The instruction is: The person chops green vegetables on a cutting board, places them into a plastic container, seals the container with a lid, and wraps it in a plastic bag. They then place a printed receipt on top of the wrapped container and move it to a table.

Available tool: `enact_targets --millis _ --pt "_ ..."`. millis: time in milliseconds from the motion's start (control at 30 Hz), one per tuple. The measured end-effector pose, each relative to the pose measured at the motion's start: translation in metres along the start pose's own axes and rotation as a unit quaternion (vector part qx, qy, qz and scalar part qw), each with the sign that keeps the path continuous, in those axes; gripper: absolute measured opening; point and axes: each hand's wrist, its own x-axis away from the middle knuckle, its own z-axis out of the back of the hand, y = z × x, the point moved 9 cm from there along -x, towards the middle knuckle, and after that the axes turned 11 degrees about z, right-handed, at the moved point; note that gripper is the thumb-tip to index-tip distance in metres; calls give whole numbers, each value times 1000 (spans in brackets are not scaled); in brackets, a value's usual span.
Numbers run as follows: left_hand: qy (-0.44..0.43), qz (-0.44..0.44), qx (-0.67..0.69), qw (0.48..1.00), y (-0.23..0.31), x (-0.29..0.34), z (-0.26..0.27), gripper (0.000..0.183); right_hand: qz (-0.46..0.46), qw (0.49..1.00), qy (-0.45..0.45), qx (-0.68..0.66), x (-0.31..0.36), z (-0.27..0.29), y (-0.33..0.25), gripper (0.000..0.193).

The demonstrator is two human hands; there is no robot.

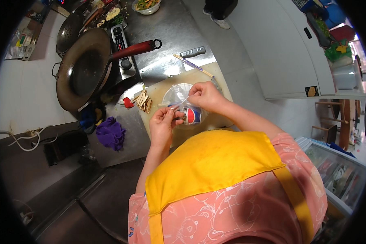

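Note:
Both my hands are closed on the gathered top of a clear plastic bag (176,94), over a pale cutting board (158,88). My left hand (162,122) pinches it from the near left. On the far right side, my right hand (205,96) grips the bag with thumb and fingers together. Inside the bag, a blue, red and white drink can (192,116) shows through the film beneath my hands. A round white rim, partly hidden, is visible in it too. Thin pale-brown strips (143,101) lie piled on the board just left of the bag.
A large wok (85,69) with a red handle (134,51) sits at the left, beside a cooker control panel (124,53). A grey handle (193,52) and a thin purple-wrapped stick (196,67) lie beyond the bag. Purple cloth (111,133) lies at the near left; a food bowl (147,7) stands farther back.

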Motion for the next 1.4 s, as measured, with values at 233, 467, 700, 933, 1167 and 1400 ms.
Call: enact_targets --millis 233,467,700,933,1167,1400 --pt "-44 -14 -17 999 1 0 -17 16 -90 985 -5 -148 9 -21 -22 8" --pt "-44 -28 1 999 -4 -8 -21 14 189 967 -35 167 30 -34 -91 12" --pt "-96 -5 61 993 -5 -7 -25 20 293 907 -99 286 50 -50 -104 19" --pt "-207 64 167 962 -11 -1 -36 34 201 935 -96 278 57 -20 -91 26" --pt "-219 80 151 961 -2 -4 -34 26 43 978 -138 -149 9 -24 -25 44" --pt "13 -124 -146 981 12 -7 -24 13 83 974 -184 -98 3 -31 -24 26"
